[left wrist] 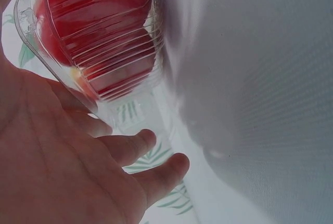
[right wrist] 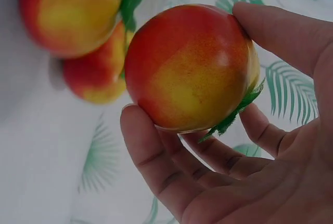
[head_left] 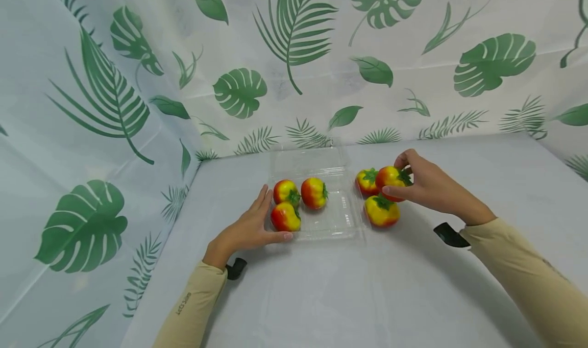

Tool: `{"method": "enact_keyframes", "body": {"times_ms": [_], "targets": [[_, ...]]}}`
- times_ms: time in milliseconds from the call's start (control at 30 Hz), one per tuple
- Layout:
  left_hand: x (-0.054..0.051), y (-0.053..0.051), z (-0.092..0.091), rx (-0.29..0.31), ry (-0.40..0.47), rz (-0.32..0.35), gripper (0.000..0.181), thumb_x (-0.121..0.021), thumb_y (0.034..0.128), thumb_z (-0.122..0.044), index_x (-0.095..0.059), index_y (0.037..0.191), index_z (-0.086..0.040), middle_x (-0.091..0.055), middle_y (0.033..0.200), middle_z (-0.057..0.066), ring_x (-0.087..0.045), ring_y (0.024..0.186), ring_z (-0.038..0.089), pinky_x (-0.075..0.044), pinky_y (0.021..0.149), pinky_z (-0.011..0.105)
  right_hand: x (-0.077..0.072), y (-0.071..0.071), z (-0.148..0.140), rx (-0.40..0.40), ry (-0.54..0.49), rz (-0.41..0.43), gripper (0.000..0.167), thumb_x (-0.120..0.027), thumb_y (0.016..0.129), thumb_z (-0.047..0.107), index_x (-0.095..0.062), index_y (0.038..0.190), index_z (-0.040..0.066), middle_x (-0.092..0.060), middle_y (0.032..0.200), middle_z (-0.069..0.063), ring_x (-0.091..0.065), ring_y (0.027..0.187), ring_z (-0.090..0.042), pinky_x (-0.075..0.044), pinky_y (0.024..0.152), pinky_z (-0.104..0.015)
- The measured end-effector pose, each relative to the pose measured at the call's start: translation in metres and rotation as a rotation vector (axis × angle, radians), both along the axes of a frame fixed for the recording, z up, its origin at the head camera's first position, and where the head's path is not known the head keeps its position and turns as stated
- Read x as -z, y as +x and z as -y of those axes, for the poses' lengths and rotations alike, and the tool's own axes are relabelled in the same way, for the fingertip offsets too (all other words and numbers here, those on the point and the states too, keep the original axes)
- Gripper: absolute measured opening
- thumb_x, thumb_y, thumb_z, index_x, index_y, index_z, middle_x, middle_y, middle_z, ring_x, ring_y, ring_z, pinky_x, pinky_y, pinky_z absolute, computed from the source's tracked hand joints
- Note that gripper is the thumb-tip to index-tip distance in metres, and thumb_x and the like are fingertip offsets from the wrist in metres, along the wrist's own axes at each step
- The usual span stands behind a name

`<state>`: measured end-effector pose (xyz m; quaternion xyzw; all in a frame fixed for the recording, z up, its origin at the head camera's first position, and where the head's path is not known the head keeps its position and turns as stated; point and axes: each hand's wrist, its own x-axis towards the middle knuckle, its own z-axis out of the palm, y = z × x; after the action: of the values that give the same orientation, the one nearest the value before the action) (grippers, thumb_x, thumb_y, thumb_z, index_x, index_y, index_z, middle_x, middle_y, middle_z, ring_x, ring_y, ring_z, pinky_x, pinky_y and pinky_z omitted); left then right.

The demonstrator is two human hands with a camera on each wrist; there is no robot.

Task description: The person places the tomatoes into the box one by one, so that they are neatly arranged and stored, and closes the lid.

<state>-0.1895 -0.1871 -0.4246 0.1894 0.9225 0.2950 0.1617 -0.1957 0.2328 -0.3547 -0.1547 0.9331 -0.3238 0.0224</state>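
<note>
A clear plastic clamshell box [head_left: 341, 210] lies on the table with its lid [head_left: 309, 159] folded back toward the wall. Three red-and-yellow toy persimmons with green leafy tops sit in its left part, one of them a persimmon [head_left: 314, 193] near the middle. My left hand [head_left: 250, 227] rests at the box's left front corner, fingers extended along the side and thumb by the front edge. Just right of the box, my right hand [head_left: 429, 184] pinches a persimmon [right wrist: 190, 70] between thumb and fingers, above two others: a rear persimmon [head_left: 366, 182] and a front persimmon [head_left: 382, 213].
A pale cloth covers the table [head_left: 312, 292]. Behind it and to the left hangs a white curtain [head_left: 321, 98] printed with green leaves. The open lid reaches back close to the curtain's foot.
</note>
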Motion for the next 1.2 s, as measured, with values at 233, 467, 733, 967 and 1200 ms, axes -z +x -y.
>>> {"method": "enact_keyframes", "body": {"times_ms": [233,467,733,967,1200], "targets": [[0.000,0.000,-0.001,-0.003,0.005,0.006,0.131,-0.077,0.0866,-0.070,0.002,0.173,-0.012,0.015,0.178,0.004,-0.003,0.164,0.031,-0.017,0.128,0.057,-0.001,0.000,0.023,-0.056,-0.040,-0.015,0.063,-0.079,0.099,0.031,-0.048,0.143,-0.001,-0.058,0.136,-0.022,-0.056,0.124,-0.039,-0.054,0.099,-0.061],[0.000,0.000,-0.001,-0.012,0.009,0.017,0.131,-0.078,0.0860,-0.070,0.002,0.173,-0.013,0.015,0.178,0.003,-0.003,0.164,0.031,-0.017,0.127,0.058,0.001,0.000,0.042,-0.102,-0.062,-0.001,0.062,-0.077,0.100,0.033,-0.050,0.149,0.003,-0.055,0.144,-0.018,-0.051,0.130,-0.039,-0.056,0.098,-0.061],[0.000,0.000,0.000,-0.009,0.004,0.014,0.131,-0.078,0.0862,-0.070,0.002,0.173,-0.013,0.015,0.178,0.003,-0.004,0.164,0.032,-0.017,0.127,0.057,0.010,0.002,0.065,-0.160,-0.132,-0.021,0.059,-0.078,0.099,0.032,-0.053,0.144,0.003,-0.057,0.142,-0.016,-0.055,0.125,-0.035,-0.055,0.100,-0.057],[0.000,-0.001,0.000,-0.012,0.004,0.011,0.131,-0.078,0.0858,-0.071,0.001,0.173,-0.014,0.015,0.179,0.002,-0.004,0.164,0.032,-0.017,0.127,0.059,0.020,0.005,0.085,-0.201,-0.184,-0.043,0.056,-0.078,0.099,0.030,-0.055,0.142,0.002,-0.062,0.137,-0.014,-0.060,0.119,-0.033,-0.059,0.095,-0.049],[0.000,0.000,-0.001,-0.020,0.013,0.012,0.130,-0.079,0.0853,-0.069,-0.001,0.173,-0.014,0.013,0.179,0.002,-0.004,0.164,0.031,-0.019,0.127,0.058,0.030,0.007,0.100,-0.215,-0.236,-0.040,0.055,-0.079,0.100,0.030,-0.056,0.141,0.003,-0.064,0.135,-0.012,-0.062,0.121,-0.033,-0.060,0.094,-0.049]]}}
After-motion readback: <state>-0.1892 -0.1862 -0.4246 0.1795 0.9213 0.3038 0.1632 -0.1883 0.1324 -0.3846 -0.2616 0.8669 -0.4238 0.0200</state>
